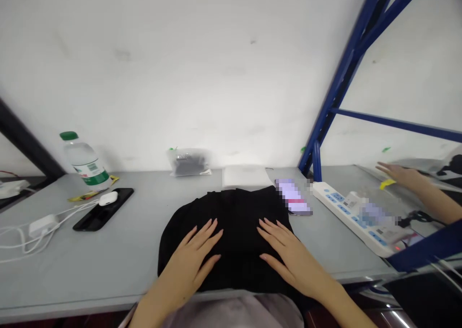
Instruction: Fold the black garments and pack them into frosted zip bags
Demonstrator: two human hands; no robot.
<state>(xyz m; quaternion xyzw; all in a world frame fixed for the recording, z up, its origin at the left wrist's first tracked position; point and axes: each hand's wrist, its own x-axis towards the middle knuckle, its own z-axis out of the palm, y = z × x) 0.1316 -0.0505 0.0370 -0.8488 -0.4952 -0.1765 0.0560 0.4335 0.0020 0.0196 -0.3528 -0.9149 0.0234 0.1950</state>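
A black cloth, perhaps a garment, is spread over the front middle of the grey table and reaches its near edge. My left hand lies flat on the cloth's left part, fingers stretched out and pointing away from me. On the right part rests my right hand, also flat with its fingers apart. Neither hand grips anything. Just behind the cloth is a white flat item, and a phone with a lit, blurred-out screen lies at its right back corner.
To the left are a green-capped bottle, a black phone, a white earphone case and a white charger with cables. A clear bag leans by the wall. Right: a power strip, blue frame and another person's hand.
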